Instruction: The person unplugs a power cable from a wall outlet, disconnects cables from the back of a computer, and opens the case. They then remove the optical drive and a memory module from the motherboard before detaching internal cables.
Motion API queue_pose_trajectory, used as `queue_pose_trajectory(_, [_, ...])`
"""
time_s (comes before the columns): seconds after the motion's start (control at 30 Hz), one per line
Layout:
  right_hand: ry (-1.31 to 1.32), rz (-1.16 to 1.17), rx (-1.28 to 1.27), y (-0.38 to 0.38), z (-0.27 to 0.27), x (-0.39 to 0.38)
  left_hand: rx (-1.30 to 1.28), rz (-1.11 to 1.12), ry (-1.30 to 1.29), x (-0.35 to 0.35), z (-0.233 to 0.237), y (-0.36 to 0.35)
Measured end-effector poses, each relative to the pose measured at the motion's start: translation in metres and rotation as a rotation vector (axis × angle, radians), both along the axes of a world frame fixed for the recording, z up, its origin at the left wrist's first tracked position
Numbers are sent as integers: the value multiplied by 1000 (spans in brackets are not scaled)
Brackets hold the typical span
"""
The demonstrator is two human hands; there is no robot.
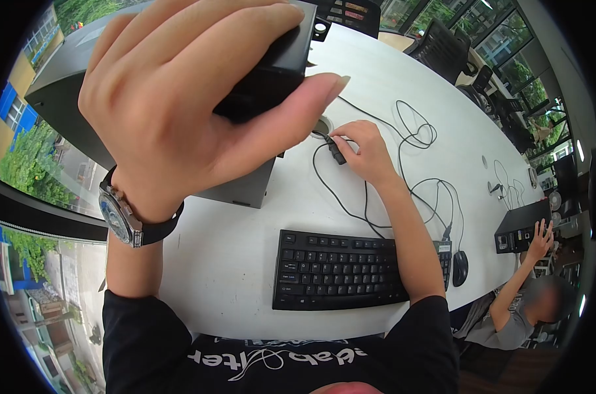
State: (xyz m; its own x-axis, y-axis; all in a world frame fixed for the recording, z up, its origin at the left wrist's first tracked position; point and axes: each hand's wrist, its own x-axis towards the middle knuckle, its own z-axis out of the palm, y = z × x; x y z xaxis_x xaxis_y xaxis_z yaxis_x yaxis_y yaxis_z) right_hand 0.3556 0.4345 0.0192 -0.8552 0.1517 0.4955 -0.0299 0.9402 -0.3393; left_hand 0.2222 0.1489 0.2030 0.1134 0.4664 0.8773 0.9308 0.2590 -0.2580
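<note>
My left hand (166, 105), with a watch (119, 215) on its wrist, is wrapped round the top edge of a black computer case (242, 187). Much of the case lies behind this hand. To its right, over the white table, my right hand (369, 152) pinches a black cable plug (337, 154) between thumb and fingers. The plug is beside a round cable hole (323, 125) in the tabletop. Its cord runs over the table.
A black keyboard (341, 272) lies in front of me under my right forearm, with a mouse (460, 268) beyond it. Loose cables (416, 134) curl across the white table (226, 262). Another person (508, 322) at right touches a second computer case (521, 223).
</note>
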Motion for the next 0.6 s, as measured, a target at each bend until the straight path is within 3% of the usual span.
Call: queue_pose_trajectory(0.6, [119,-4,8,3,5,0,117,-51,39,-10,-14,2])
